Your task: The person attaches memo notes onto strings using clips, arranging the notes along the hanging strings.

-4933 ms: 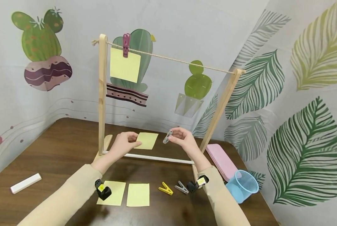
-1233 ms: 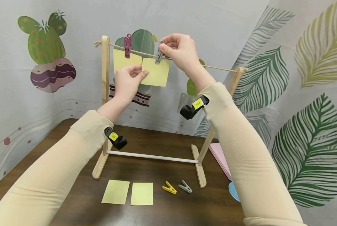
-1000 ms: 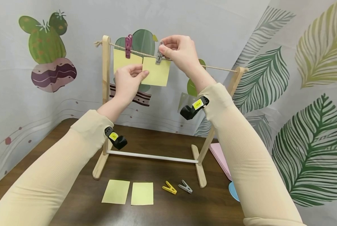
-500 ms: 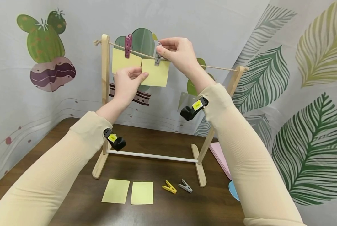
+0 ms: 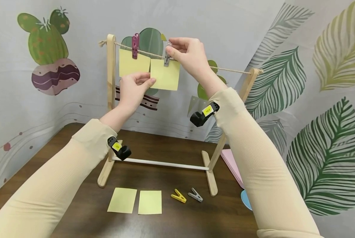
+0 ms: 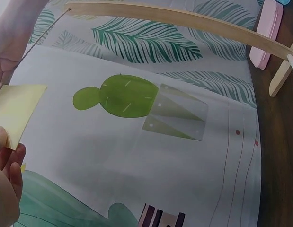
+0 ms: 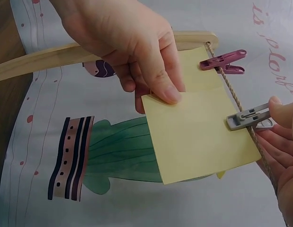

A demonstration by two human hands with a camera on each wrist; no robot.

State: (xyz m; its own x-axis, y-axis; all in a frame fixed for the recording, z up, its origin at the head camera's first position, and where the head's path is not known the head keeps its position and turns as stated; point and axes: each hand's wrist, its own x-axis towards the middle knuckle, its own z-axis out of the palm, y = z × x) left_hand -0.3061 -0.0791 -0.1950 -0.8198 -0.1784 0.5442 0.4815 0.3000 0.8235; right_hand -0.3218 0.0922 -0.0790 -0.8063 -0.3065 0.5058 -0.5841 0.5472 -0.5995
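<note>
Below the left part of the rope (image 5: 231,70), the left hand (image 5: 133,89) pinches the lower left corner of a yellow note (image 5: 165,76), which hangs just under the rope. A grey clothespin (image 5: 167,59) sits across the rope and the note's top edge, gripped by the right hand (image 5: 190,54). A shallow bite on the paper could let the note slip or skew. Above the rope, red script (image 7: 260,23) reads "is", then grows unclear; the wrist labels (image 5: 208,110) below are illegible.
</note>
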